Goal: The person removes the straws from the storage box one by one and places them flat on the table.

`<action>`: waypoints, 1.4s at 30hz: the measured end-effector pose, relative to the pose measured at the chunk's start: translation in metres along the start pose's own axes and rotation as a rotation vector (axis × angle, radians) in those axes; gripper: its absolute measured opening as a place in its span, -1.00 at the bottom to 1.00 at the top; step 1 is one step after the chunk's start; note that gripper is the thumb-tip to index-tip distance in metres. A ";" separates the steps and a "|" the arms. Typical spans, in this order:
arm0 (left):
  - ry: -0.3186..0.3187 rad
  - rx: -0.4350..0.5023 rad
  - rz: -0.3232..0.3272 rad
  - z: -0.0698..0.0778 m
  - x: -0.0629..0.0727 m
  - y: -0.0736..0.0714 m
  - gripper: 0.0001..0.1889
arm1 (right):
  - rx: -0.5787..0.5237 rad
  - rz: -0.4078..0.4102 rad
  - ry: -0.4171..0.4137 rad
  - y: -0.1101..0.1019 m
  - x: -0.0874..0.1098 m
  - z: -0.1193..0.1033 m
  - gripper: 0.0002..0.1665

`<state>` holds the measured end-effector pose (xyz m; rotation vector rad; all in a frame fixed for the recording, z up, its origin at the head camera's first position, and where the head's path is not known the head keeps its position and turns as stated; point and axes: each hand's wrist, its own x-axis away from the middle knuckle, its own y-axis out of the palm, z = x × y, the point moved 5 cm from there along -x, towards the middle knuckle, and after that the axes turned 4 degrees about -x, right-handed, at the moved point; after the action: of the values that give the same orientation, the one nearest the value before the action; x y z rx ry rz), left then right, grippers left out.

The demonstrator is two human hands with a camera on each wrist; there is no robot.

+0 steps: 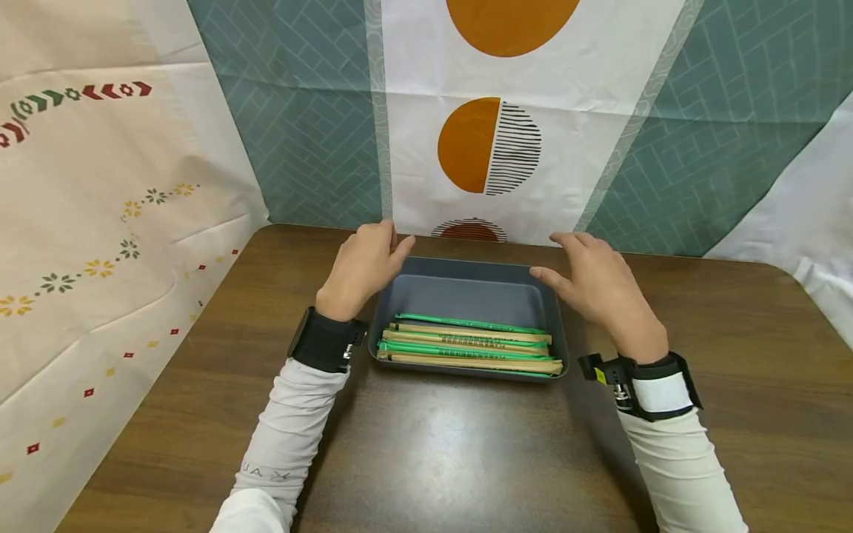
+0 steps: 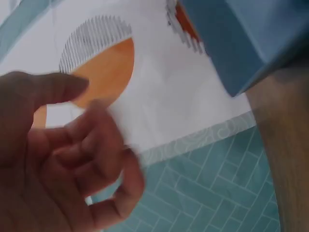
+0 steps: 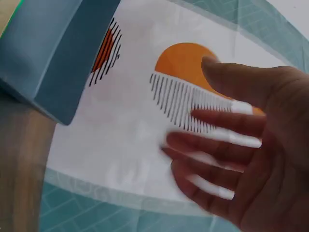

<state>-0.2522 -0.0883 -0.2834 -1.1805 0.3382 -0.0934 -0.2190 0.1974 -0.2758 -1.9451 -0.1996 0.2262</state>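
Observation:
A dark grey rectangular tray [image 1: 466, 289] sits on the table, with several long thin wrapped sticks [image 1: 469, 348] lying side by side in its near half. Some wrappers are green, others tan, with small printing too fine to read. My left hand [image 1: 363, 266] hovers by the tray's far left corner, fingers loosely bent, holding nothing. On the other side, my right hand [image 1: 596, 285] is near the far right corner, its thumb and fingers apart and nothing between them. Both wrist views show bare hands beside a tray corner, with some fingers blurred.
The brown wooden table [image 1: 440, 451] ends just behind the tray, where a patterned curtain [image 1: 413, 148] hangs. To the left, a cream cloth [image 1: 133, 237] with small printed motifs borders the table. Each wrist wears a black strap with a camera.

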 end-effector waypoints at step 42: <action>-0.090 -0.140 -0.407 -0.039 0.061 0.069 -0.51 | -0.031 -0.234 -0.488 0.071 0.029 -0.048 -0.72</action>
<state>-0.2138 -0.1113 -0.3729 -1.3755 0.0207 -0.3746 -0.1769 0.1351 -0.3255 -1.8496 -0.7497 0.5420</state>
